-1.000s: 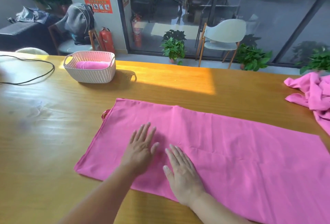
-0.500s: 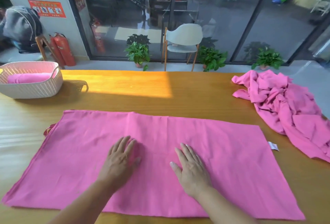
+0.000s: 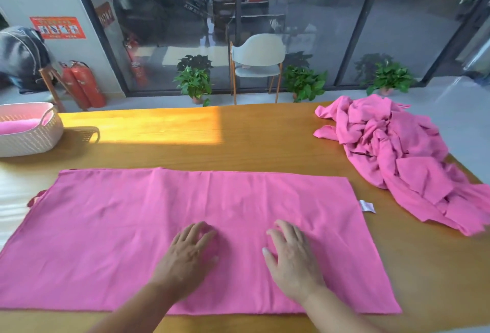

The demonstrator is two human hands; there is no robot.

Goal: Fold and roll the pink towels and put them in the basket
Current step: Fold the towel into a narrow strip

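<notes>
Both hands, left hand (image 3: 185,258) and right hand (image 3: 291,255), press spread fingers flat on the pink rectangular cloth towel (image 3: 119,232) along the wooden surface's (image 3: 252,152) near edge; white woven plastic basket (image 3: 31,136) at far-left edge.

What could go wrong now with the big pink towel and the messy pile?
1. The flat towel shows faint wrinkles near the left hand and right hand, both resting flat on it; folding now might trap creases.
2. The heap of towels lies close to the flat towel's right edge, by the white tag, so it might get dragged along.
3. The basket sits far off to the left, so a roll might loosen while carried.
</notes>
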